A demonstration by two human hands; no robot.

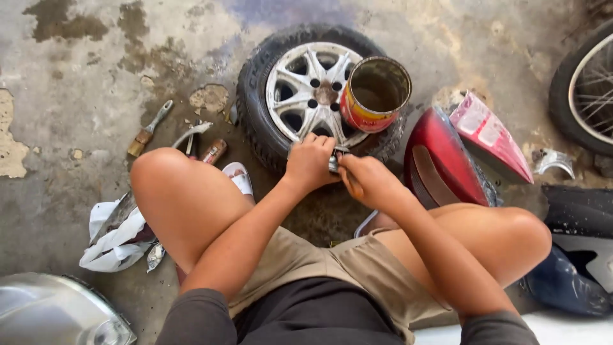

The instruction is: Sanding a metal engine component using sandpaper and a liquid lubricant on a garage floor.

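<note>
A small wheel with a black tyre (255, 96) and a white spoked rim (300, 83) lies flat on the concrete floor in front of me. On it stands an open red and yellow tin can (373, 96). My left hand (311, 163) and my right hand (367, 182) meet at the wheel's near edge, both closed around a small metal part (334, 161) held between them. Most of that part is hidden by my fingers.
A screwdriver (148, 131), pliers (190, 135) and a small brown tool lie left of the wheel. Red body panels (447, 160) and a dark panel (578, 211) lie to the right. A spoked wheel (584, 89) is at far right. Crumpled white cloth (115, 236) and a silver panel (51, 310) sit at lower left.
</note>
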